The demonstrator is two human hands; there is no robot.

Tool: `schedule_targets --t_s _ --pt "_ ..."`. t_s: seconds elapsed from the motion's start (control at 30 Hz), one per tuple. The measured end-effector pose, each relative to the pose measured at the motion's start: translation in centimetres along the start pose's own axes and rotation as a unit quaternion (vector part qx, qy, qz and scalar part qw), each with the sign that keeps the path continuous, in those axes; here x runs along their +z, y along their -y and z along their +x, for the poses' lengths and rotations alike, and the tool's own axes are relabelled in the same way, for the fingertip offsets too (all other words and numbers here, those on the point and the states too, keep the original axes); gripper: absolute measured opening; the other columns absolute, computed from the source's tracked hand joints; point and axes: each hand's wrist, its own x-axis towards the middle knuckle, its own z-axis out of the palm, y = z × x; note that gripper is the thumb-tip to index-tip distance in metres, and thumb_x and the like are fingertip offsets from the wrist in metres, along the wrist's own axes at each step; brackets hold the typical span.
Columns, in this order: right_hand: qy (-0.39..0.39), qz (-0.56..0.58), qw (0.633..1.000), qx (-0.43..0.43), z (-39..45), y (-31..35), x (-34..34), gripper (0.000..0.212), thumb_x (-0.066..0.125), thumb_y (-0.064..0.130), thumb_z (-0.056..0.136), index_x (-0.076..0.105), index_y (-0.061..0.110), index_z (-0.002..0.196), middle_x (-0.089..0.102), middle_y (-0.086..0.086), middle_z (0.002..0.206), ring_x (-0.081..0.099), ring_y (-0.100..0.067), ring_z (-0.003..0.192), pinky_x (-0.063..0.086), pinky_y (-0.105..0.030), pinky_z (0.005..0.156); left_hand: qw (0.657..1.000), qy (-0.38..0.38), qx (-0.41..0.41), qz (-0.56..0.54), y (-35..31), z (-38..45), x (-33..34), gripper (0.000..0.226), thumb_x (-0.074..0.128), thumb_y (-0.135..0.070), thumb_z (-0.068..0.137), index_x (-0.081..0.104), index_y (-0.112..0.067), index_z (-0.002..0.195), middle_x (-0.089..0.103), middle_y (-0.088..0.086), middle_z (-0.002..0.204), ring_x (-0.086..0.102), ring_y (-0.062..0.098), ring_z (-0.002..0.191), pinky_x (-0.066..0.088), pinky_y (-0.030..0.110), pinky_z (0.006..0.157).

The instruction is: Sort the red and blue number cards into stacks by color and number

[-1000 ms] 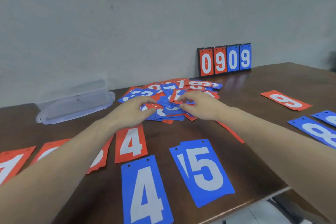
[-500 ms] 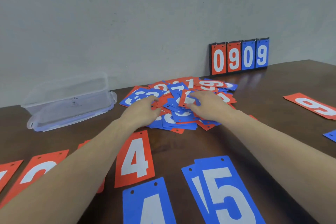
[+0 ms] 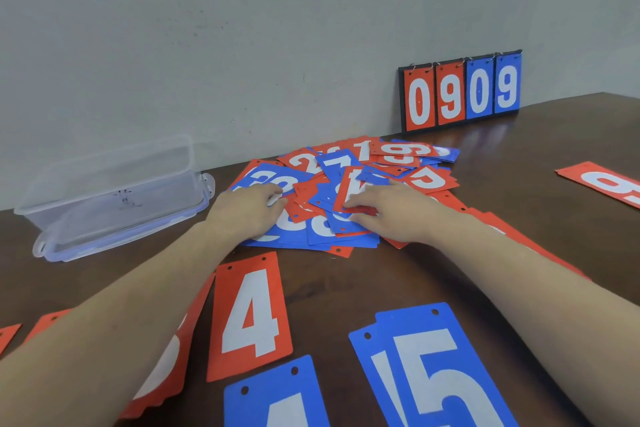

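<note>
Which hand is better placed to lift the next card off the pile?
Right, probably. The right hand has its fingertips on the red card lying on top of the pile. The left hand rests flat on blue cards at the pile's left edge.

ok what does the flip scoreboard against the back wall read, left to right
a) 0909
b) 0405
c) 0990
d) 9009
a: the scoreboard standing against the wall shows a red 0, a red 9, a blue 0 and a blue 9, in that order.
</note>
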Motion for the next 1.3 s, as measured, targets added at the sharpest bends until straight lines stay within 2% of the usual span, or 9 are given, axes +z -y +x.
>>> schedule_targets --t_s 0.2,0.27,0.43,0.7,0.83,0.93,1.07,1.2,1.3 --pt "-0.086 0.091 0.992 -0.020 -0.4 0.7 0.5 0.048 0.053 0.044 0.100 0.042 0.043 0.146 0.060 0.013 0.137 0.052 -0.014 0.128 0.044 -0.031 0.101 0.995 -0.058 0.018 -0.081 0.9 -0.3 0.2 0.038 0.059 -0.044 0.096 0.062 -0.028 0.130 0.060 0.000 0.135 0.058 0.019 0.119 0.047 0.036 0.099" --pt "-0.109 0.046 0.993 0.027 -0.1 0.6 0.5 0.057 0.048 0.053 0.099 0.034 0.038 0.152 0.050 0.004 0.150 0.044 -0.020 0.138 0.038 -0.038 0.110 0.995 -0.052 0.008 -0.089 1.0 -0.2 0.2 0.043 0.059 -0.045 0.097 0.058 -0.025 0.135 0.054 0.001 0.144 0.053 0.021 0.127 0.043 0.035 0.103" --pt "0.018 -0.027 0.999 0.035 0.0 0.3 0.4 0.075 0.036 0.075 0.092 0.033 0.034 0.154 0.032 0.004 0.162 0.020 -0.017 0.152 0.006 -0.045 0.125 0.997 0.038 -0.026 -0.054 1.3 0.5 0.7 0.060 0.043 -0.056 0.100 0.032 -0.033 0.154 0.035 -0.003 0.160 0.042 0.024 0.140 0.039 0.037 0.109" --pt "0.041 -0.019 0.999 -0.025 -0.6 0.8 -0.1 0.080 0.043 0.083 0.082 0.036 0.042 0.150 0.034 0.011 0.160 0.023 -0.013 0.151 0.003 -0.049 0.125 0.999 0.030 -0.026 -0.033 2.1 0.2 0.4 0.071 0.053 -0.062 0.093 0.037 -0.027 0.153 0.039 0.004 0.158 0.037 0.028 0.142 0.038 0.045 0.112" --pt "0.048 -0.013 0.998 -0.035 -0.8 1.0 -0.6 0.075 0.042 0.079 0.085 0.042 0.040 0.148 0.040 0.013 0.156 0.032 -0.013 0.146 0.013 -0.044 0.123 0.992 0.022 -0.044 -0.117 2.1 0.0 0.0 0.077 0.070 -0.056 0.085 0.040 -0.029 0.150 0.043 0.008 0.153 0.046 0.029 0.135 0.043 0.038 0.105" --pt "0.013 0.013 0.998 -0.053 -1.0 0.8 -0.6 0.056 0.032 0.072 0.093 0.058 0.042 0.133 0.064 0.015 0.130 0.054 -0.013 0.122 0.035 -0.040 0.114 0.973 0.020 -0.080 -0.216 2.1 -0.2 -0.4 0.079 0.080 -0.041 0.082 0.039 -0.029 0.149 0.044 0.010 0.150 0.053 0.029 0.127 0.044 0.031 0.090" --pt "-0.054 0.009 0.995 -0.083 -1.1 1.1 -0.5 0.022 0.040 0.040 0.103 0.060 0.033 0.103 0.064 0.006 0.082 0.055 -0.011 0.077 0.047 -0.035 0.071 0.945 -0.027 -0.110 -0.307 2.4 -0.6 -0.4 0.071 0.076 -0.018 0.087 0.039 -0.023 0.147 0.061 0.005 0.108 0.061 0.019 0.090 0.041 0.022 0.063" --pt "-0.119 0.042 0.984 -0.129 -0.8 0.8 0.0 0.036 0.048 0.039 0.089 0.072 0.026 0.112 0.068 0.013 0.100 0.058 -0.007 0.095 0.048 -0.028 0.086 0.907 -0.046 -0.136 -0.396 3.1 -1.4 -1.0 0.070 0.069 -0.008 0.090 0.035 -0.016 0.152 0.069 0.008 0.109 0.067 0.025 0.096 0.054 0.032 0.075" --pt "-0.211 0.088 0.959 -0.170 -0.7 0.3 0.7 0.032 0.054 0.036 0.083 0.077 0.022 0.100 0.068 0.006 0.121 0.056 -0.014 0.118 0.043 -0.036 0.101 0.883 -0.067 -0.127 -0.446 3.5 -2.5 -2.0 0.052 0.062 0.000 0.092 0.048 -0.013 0.141 0.068 0.007 0.113 0.068 0.020 0.089 0.055 0.031 0.072"
